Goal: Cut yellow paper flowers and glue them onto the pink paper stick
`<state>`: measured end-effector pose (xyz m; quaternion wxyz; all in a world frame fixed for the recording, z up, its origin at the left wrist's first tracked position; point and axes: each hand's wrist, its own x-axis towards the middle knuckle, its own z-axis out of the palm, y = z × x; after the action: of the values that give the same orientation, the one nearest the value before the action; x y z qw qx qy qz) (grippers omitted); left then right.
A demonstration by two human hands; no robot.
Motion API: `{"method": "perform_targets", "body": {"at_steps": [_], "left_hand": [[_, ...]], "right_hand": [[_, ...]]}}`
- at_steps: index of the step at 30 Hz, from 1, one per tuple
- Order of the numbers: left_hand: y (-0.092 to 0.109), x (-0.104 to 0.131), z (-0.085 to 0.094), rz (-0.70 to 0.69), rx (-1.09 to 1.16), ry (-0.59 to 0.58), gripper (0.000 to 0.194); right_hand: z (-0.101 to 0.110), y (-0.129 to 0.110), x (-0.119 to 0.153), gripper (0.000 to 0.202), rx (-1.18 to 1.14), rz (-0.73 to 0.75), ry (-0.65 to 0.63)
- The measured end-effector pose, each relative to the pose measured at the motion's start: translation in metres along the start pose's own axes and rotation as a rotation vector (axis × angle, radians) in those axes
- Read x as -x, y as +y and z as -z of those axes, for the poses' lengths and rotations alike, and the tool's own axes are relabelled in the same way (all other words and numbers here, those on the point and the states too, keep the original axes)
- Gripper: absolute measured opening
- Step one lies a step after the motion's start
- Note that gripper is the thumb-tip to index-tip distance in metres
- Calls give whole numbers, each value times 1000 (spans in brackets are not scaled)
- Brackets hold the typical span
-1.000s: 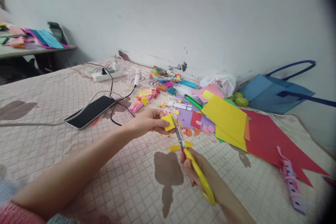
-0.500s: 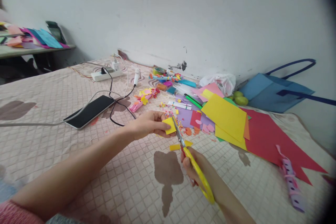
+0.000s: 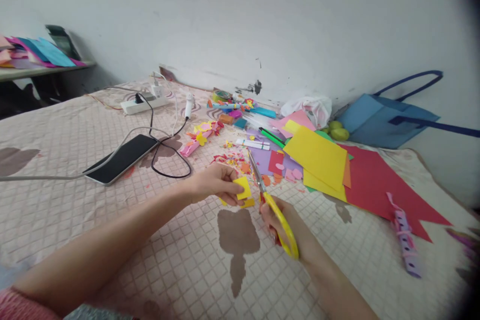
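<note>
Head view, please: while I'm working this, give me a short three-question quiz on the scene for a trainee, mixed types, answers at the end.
1. True or false: the yellow-handled scissors are held in the right hand.

2. Multiple choice: what do the fingers of the left hand pinch?
A) the blue bag
B) the small yellow piece
C) the white power strip

3. Fill in the missing word: in the picture, just right of the large yellow sheets lies a big sheet coloured ____.

Key: 1 True; 2 B; 3 red
</note>
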<state>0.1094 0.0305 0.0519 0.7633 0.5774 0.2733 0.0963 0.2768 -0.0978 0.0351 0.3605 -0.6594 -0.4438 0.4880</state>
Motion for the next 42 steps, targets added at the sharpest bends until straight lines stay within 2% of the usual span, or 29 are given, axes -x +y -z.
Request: {"method": "perform_targets", "body": {"at_steps": [5,8,10,13,17,21,24,29,33,37,42], "left_hand": [[-15,-1,-19,65,-97,-63,26],[-21,-2,-27,36,-132,-116,26],[-22,-2,-31,-42,-127,-116,23],[-19,0,-34,-249,-147,-57,21],[-17,5,-40,-488,-442,38,25],[-22,7,-47,-594,-607,134,12],[-25,5,-47,-543,-545,172,7],[-28,0,-46,-319,-275,84,17],[-31,-2,-47,-178,-54,114,21],[-33,-3,-48,-125,71,147,22],[-33,-3,-48,-113,112,166,24]], "right_hand": [[2,1,-1,33,-156,136,44],[0,1,-1,30,-216,131,53],[-1,1,-1,29,-248,114,84],[1,2,-3,29,-313,114,157],[3,1,-3,28,-400,105,205],[1,-1,-2,28,-411,101,190],[0,0,-1,26,-403,113,163],[1,0,0,23,-397,141,155],[1,-1,-1,23,-346,146,172],[0,-1,-2,24,-338,151,201],[-1,-1,-1,24,-335,143,208]]}}
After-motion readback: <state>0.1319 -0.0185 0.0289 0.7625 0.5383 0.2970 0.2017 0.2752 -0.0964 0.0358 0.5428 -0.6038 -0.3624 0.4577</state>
